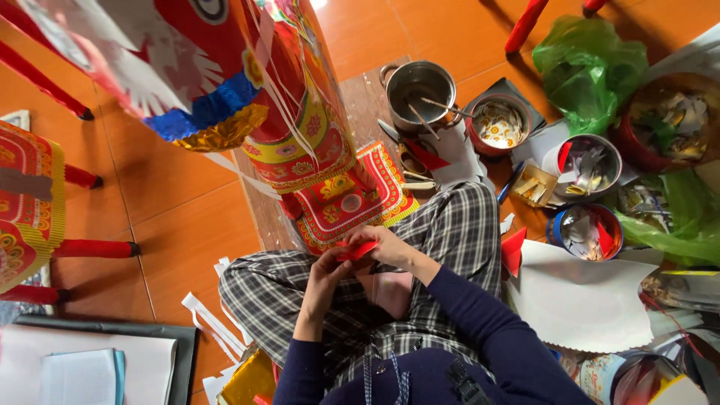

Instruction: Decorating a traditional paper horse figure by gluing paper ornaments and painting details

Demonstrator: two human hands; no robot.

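Both hands, left (328,271) and right (386,247), pinch a red paper scrap (357,250) over my lap, just below the paper horse (315,142) it suits.

Both hands (358,259) pinch red paper piece (357,250), apparently folding.

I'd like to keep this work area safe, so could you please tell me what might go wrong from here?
Both hands, the left hand and right hand, pinch a small red paper piece over the lap; it could tear or crease. The tall paper figure stands right at the knees, so a leg shift might tip it. The metal pot with sticks in it sits close behind and could be knocked over.
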